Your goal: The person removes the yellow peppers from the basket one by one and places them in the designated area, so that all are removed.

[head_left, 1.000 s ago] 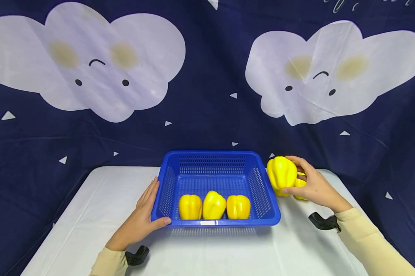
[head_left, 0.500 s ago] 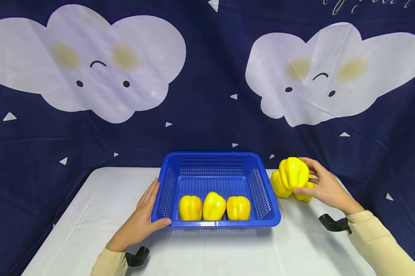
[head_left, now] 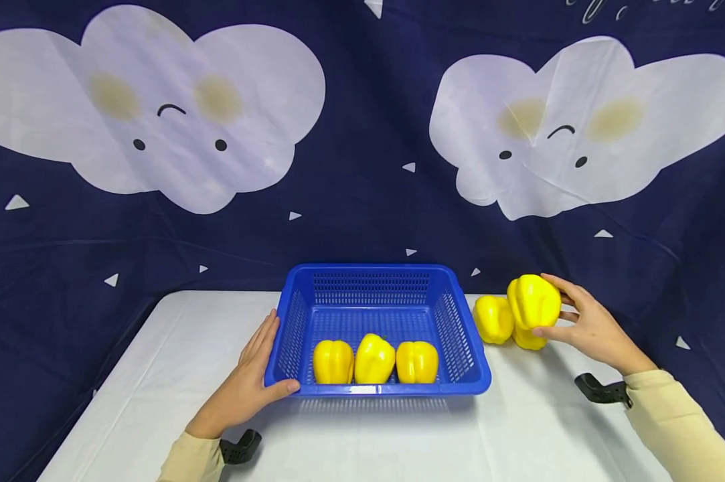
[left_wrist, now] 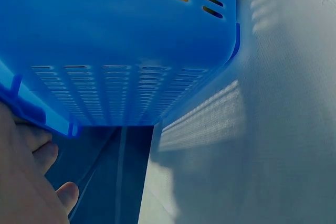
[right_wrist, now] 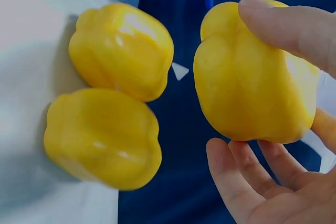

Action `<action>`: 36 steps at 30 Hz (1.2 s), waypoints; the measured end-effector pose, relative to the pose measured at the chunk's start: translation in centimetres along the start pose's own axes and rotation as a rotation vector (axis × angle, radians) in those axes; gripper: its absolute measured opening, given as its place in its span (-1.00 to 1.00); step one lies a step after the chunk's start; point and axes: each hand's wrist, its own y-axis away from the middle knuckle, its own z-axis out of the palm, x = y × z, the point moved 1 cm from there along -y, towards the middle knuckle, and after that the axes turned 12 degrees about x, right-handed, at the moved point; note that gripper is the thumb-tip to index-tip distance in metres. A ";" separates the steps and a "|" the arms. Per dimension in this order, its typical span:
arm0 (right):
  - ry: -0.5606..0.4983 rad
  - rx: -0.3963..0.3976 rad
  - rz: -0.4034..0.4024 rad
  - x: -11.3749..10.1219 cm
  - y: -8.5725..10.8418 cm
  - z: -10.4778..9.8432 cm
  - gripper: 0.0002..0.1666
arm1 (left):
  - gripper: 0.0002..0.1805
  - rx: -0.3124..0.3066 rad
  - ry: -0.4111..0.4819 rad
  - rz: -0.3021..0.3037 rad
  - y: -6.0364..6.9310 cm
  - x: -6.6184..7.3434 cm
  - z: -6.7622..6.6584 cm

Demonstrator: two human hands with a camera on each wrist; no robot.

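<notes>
Cropped lettering (head_left: 589, 11) on backdrop (head_left: 374, 134) seems illegible.

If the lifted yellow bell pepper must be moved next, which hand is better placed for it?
Probably the right hand, which holds that yellow bell pepper; the left hand touches the blue basket on its left side, away from it.

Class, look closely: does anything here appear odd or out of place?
Yes: the backdrop cloth looks upside down; both clouds have mouths above their eyes. Nothing looks spilled; the peppers and basket show no visible damage.
</notes>
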 end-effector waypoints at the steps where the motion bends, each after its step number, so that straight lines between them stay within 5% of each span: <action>1: 0.002 -0.001 0.002 0.2 0.0 -0.1 0.25 | 0.22 0.001 0.000 0.001 0.0 0.0 0.0; 25: 0.060 0.012 0.103 4.4 0.1 -1.7 0.34 | 0.22 0.002 -0.003 0.005 -0.1 0.2 0.0; 36: 0.139 0.018 0.066 5.5 0.3 -2.4 0.33 | 0.22 -0.001 -0.003 0.002 0.0 0.0 0.0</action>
